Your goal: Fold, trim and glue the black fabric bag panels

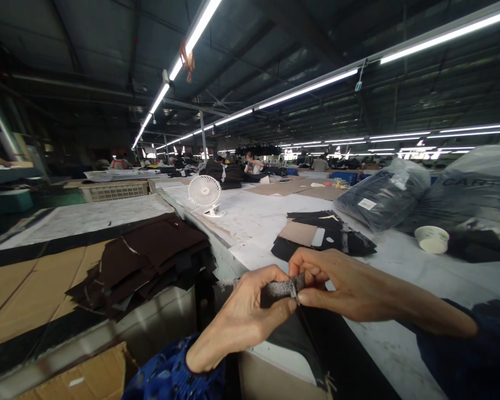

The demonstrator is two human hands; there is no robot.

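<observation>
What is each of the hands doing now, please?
Left hand: closed, pinching the grey fabric piece.
Right hand: closed, pinching the same fabric piece.

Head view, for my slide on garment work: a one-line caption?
Both hands, left hand and right hand, pinch a grey fabric strip over a white cutting table.

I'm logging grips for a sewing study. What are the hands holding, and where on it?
Both the left hand and right hand pinch the top edge of a dark fabric piece, which hangs below them.
</observation>
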